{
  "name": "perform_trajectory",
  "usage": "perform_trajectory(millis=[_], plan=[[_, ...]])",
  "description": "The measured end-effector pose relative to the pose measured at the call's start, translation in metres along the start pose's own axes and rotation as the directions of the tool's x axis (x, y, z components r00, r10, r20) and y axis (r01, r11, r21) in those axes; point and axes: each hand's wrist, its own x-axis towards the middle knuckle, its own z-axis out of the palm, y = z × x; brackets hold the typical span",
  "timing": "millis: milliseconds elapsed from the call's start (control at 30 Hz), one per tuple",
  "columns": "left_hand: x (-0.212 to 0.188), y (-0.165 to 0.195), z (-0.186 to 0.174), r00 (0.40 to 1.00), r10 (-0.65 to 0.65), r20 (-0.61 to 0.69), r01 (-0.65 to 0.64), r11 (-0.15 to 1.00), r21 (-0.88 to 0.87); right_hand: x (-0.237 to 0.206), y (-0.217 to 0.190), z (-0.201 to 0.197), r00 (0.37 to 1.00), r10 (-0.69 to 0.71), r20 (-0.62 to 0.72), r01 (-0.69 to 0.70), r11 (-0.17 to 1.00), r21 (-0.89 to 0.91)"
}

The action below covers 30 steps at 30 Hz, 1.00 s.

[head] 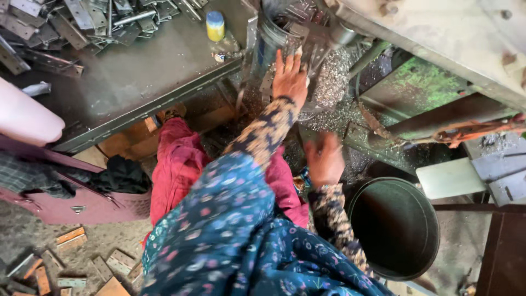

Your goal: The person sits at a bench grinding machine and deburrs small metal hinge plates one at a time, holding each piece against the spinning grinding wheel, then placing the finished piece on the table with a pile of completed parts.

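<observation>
Here, two hands: left hand (290, 77), right hand (324, 160), one bucket (394, 227).

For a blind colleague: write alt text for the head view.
The left hand lies flat on metal pieces at a machine strewn with shavings; the blurred right hand hovers above a dark round bucket.

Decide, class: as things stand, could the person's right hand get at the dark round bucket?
Probably yes. The right hand hovers just left of the dark bucket, whose open mouth faces up, with nothing between them.
</observation>
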Motion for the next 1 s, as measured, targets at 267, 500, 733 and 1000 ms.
perform_trajectory(millis=[267,500,733,1000], plan=[[-0.083,-0.052,-0.012,0.894,0.409,-0.181,-0.44,0.876,-0.195,0.014,-0.062,-0.056,0.981,-0.027,-0.194,0.088,0.945,0.316],[-0.009,0.032,-0.001,0.939,0.255,-0.231,-0.256,0.966,0.028,0.016,-0.05,-0.05,0.979,-0.041,-0.2,0.095,0.959,0.266],[-0.054,-0.006,0.01,0.966,0.054,-0.254,-0.102,0.978,-0.181,0.014,-0.053,-0.051,0.979,-0.043,-0.198,0.096,0.96,0.264],[-0.019,0.012,0.008,0.997,-0.041,-0.068,0.043,0.999,0.033,0.016,-0.009,-0.014,0.993,0.058,0.106,-0.061,0.998,0.028]])
